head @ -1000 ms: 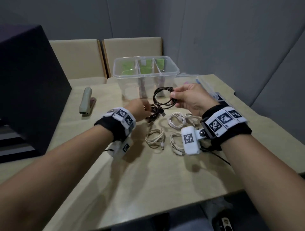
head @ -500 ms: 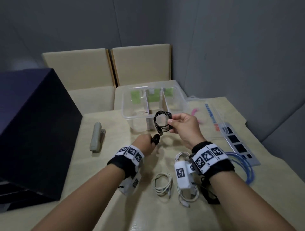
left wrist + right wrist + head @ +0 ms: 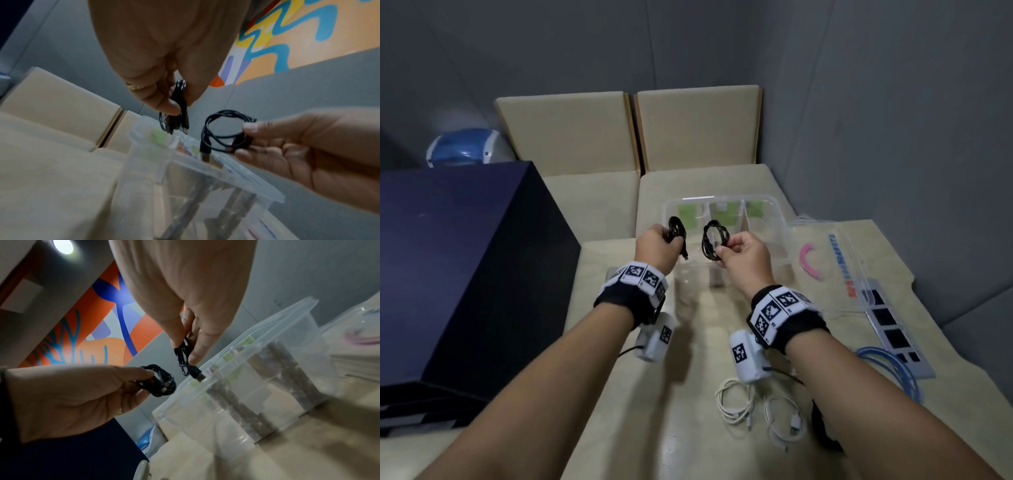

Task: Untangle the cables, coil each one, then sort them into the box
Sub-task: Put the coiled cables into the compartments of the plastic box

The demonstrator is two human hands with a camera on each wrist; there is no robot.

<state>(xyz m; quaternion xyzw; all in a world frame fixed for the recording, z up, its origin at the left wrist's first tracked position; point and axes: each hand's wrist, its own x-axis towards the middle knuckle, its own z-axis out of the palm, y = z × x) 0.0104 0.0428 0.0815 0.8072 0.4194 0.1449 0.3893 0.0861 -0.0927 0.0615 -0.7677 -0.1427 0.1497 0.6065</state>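
we're pinching one coiled black cable [image 3: 677,230] per hand: left hand [image 3: 654,248], right hand [image 3: 745,255] | box [image 3: 779,219] below grips, none inside yet | white cables [image 3: 732,401] waiting

Grey walls [image 3: 859,102], 2 beige chairs [image 3: 698,126], colourful mural [image 3: 298,32].

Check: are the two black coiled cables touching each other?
Apart. The left wrist view shows grey wall between the left hand's coil and the right hand's coil; the head view shows that gap too.
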